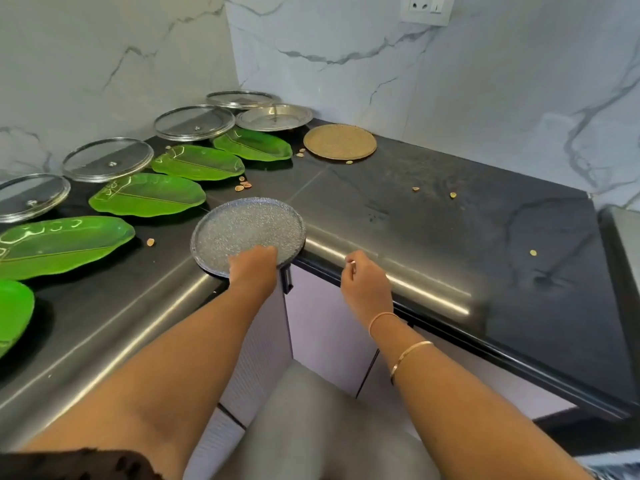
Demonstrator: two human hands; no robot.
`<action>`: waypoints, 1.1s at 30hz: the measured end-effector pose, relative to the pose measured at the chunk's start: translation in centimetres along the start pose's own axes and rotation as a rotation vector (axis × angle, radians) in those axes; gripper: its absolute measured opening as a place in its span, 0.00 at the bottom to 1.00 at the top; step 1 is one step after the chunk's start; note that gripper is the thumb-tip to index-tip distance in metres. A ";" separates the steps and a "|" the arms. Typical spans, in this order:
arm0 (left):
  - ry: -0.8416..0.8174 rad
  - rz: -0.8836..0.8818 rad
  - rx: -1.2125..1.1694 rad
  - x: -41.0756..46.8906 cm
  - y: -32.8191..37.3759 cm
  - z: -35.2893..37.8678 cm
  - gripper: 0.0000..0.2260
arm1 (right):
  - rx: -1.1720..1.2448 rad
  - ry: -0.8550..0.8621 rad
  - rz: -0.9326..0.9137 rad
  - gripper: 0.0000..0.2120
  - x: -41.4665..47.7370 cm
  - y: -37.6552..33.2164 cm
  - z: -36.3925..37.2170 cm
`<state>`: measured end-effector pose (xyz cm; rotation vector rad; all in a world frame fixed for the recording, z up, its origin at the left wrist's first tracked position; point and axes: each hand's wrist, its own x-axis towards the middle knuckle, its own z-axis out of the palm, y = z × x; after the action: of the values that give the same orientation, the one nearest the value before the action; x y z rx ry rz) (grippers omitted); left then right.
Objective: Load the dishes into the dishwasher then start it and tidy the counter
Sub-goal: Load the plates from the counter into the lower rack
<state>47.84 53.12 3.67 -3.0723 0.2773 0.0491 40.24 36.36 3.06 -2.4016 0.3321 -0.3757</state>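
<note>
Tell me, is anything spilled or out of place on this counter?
Yes. Small pale shell-like bits lie scattered over the black counter, some beside the green leaf plates. The grey plate, held by the left hand, overhangs the corner edge.

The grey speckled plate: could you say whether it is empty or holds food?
Empty: the grey speckled plate shows only a bare surface.

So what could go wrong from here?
1. The grey speckled round plate overhangs the corner of the black counter. Gripped only at its near rim by the left hand, it could tip and drop.
2. Scattered small tan shell bits lie beside it; dragging dishes may sweep them off the edge.
</note>
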 end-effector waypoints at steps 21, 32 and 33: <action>0.247 0.798 -0.561 -35.5 11.9 -3.6 0.09 | 0.548 0.292 0.609 0.12 -27.2 -0.6 -15.7; -0.119 1.024 -0.523 -49.9 26.1 0.0 0.12 | 0.192 0.292 0.767 0.03 -42.7 11.9 -27.2; -0.177 1.049 -0.493 -51.0 27.4 0.5 0.15 | 0.186 0.299 0.780 0.05 -44.0 13.2 -28.2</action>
<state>-7.22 35.34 3.63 -2.8767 2.0445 0.4786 -12.27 24.73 7.09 -1.8468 1.2510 -0.3713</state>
